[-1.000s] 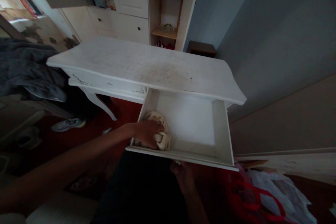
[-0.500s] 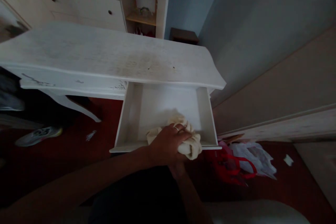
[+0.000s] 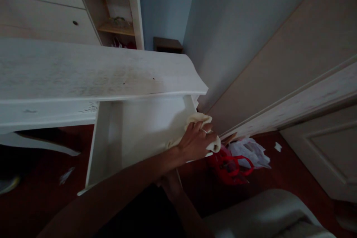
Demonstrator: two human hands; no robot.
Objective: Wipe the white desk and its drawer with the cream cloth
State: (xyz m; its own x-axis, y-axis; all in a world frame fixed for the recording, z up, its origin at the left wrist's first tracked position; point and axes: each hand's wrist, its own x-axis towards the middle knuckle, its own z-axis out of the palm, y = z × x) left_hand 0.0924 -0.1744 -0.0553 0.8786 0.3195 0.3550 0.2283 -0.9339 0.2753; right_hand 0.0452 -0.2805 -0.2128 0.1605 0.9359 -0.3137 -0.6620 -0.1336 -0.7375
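Note:
A cream cloth (image 3: pixel 198 119) is bunched under my left hand (image 3: pixel 195 141), which wears a ring and has its fingers closed on it. That hand reaches across to the right side of the open white drawer (image 3: pixel 150 126), and the cloth lies over the drawer's right edge. Below my left forearm, my right hand (image 3: pixel 170 184) is by the drawer's front; its fingers are mostly hidden there. The drawer juts out from a white desk (image 3: pixel 111 70) whose top has dark, worn stains. Inside the drawer I see only its pale bottom and walls.
Right of the drawer, a red bag (image 3: pixel 230 167) and a white plastic bag (image 3: pixel 251 152) lie on the reddish floor. A pale rounded seat (image 3: pixel 267 208) is at lower right. Behind the desk stand a white cabinet (image 3: pixel 50 18) and a brown box (image 3: pixel 167 44). A shoe (image 3: pixel 9 185) shows at far left.
My left hand has moved the cloth from the drawer's front middle to its right side. My view has swung right and closer, and my right hand now appears lower, near the drawer's front.

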